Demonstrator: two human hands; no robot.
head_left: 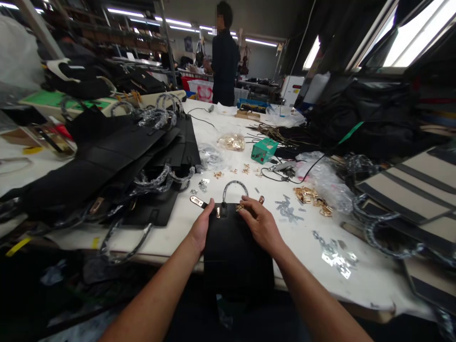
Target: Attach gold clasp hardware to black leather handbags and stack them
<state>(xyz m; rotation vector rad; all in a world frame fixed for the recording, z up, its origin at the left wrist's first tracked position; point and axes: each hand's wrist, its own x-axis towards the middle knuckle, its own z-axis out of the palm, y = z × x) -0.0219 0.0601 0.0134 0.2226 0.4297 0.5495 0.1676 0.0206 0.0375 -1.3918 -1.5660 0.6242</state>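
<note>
A black handbag (237,251) hangs over the table's front edge in front of me, its wrapped handle (235,183) standing up at the far end. My left hand (201,229) grips the bag's left edge, thumb on top, beside a strap end with a gold plate (196,201). One gold fitting (218,212) is set upright on the bag left of centre. With fingertips pinched, my right hand (261,222) holds a small gold metal fitting (239,207) against the bag right of the handle base. The fingers partly cover that fitting.
Black bags with wrapped handles pile up on the left (142,161). Thin metal plates (335,254) and gold fittings (313,199) lie to the right, near a green box (264,150) with a cable. Stacked panels (409,190) stand far right. A person (225,61) stands beyond the table.
</note>
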